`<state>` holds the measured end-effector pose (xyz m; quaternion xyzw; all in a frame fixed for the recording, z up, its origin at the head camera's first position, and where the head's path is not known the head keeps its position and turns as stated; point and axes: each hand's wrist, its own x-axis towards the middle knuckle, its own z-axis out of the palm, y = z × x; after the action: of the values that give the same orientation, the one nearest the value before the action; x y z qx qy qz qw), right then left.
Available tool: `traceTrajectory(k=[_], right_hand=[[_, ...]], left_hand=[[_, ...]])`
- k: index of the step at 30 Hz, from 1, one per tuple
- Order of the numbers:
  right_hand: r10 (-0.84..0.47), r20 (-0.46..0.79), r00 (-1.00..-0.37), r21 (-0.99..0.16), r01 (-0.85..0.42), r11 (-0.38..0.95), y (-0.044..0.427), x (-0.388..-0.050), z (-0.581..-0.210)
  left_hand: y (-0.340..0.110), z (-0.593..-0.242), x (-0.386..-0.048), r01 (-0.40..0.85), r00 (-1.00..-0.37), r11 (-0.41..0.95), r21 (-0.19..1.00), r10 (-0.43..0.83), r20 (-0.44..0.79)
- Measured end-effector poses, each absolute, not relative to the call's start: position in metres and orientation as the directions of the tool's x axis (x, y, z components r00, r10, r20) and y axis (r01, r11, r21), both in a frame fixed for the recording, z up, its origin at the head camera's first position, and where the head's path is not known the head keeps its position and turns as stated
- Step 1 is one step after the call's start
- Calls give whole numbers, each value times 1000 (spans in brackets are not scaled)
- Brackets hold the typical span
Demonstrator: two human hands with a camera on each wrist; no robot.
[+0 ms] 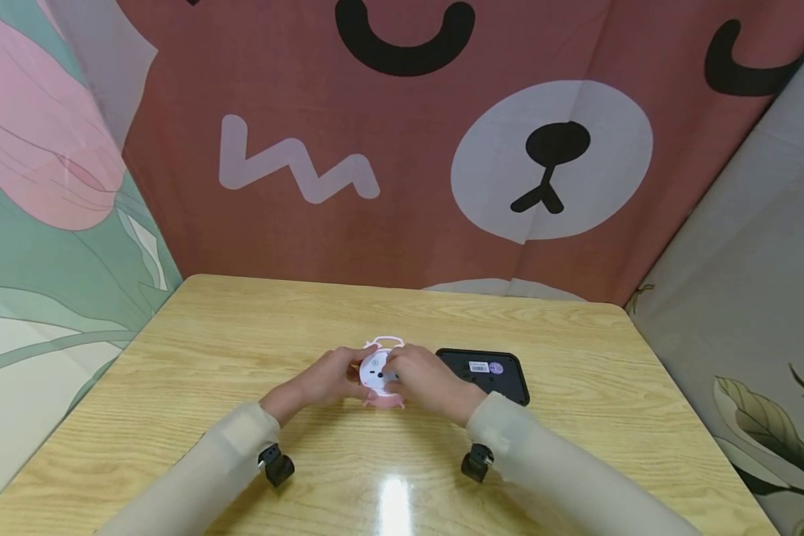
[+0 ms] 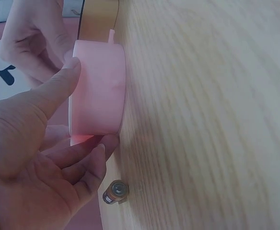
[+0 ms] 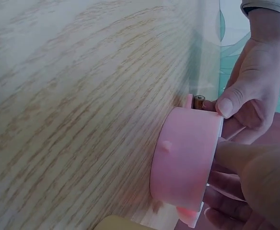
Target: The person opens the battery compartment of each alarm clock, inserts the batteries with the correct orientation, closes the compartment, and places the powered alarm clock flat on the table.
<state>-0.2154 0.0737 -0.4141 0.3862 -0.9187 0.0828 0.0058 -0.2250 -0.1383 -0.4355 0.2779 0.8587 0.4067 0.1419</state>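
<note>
A pink alarm clock lies on the table with its white back facing up and its handle pointing away. The left hand grips its left side; in the left wrist view the thumb rests on the rim of the pink casing and curled fingers hold the far edge. The right hand is over the right part of the clock back, fingers bent against it; in the right wrist view its fingertips are partly hidden behind the casing. A battery is on the table near the left fingers.
A black tray-like object with a white label and a round purple sticker lies right of the clock, partly behind the right hand. The wooden table ends at a printed curtain. Both wrists wear small black cameras.
</note>
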Motion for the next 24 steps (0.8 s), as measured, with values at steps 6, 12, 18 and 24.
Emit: traceTrajectory(k=[6,12,18,24], right_hand=[[-707,40,-706,-82,-708,702,69,-215,-414],[-723,10,-690,63,-722,689,63,-209,-413],[-741,-7,-671,180,-730,659,60,-205,-412],[-749,4,-663,238,-727,644,59,-202,-410]], left_hand=[[-138,-435,-225,356,-802,500,789,597,-17],[-138,-434,-224,349,-800,495,795,600,-23],[-138,-434,-224,352,-800,507,786,599,-28],[-137,-433,-224,344,-807,526,778,589,-41]])
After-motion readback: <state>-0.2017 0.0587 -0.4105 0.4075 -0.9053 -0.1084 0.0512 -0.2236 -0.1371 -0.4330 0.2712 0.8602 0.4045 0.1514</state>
